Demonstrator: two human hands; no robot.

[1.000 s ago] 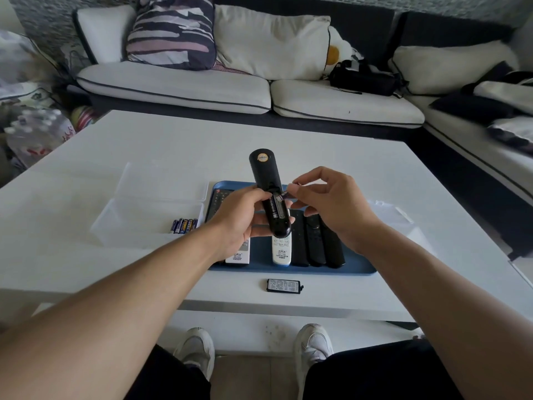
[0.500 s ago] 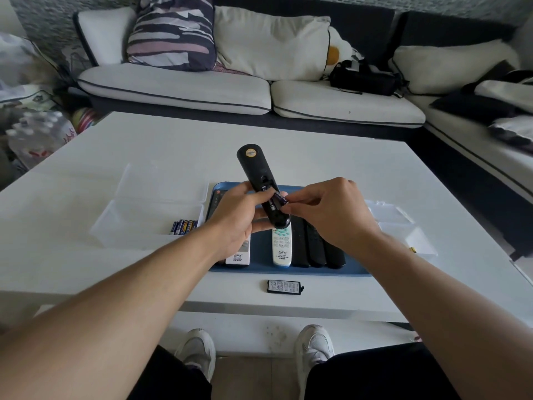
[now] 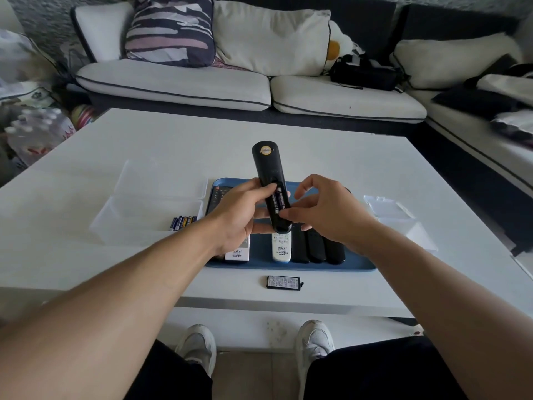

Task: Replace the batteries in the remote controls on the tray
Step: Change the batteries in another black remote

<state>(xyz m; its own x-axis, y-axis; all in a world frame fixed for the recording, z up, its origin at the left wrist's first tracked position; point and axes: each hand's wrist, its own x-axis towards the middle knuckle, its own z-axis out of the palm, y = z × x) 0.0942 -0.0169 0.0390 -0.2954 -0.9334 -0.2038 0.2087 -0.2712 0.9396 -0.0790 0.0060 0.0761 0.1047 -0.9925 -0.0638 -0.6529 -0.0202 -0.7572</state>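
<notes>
My left hand [image 3: 239, 215] grasps black remote [image 3: 271, 180] back-up, exposing batteries [image 3: 278, 201]; right hand [image 3: 326, 215] fingertips press them, grip loose.

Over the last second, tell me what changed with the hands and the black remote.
The right hand brought a battery down to the black remote and seated it; two batteries now lie in the open bay, fingertips at its lower end. The left hand holds the remote as before. Tray, battery cover and spare batteries unmoved.
</notes>
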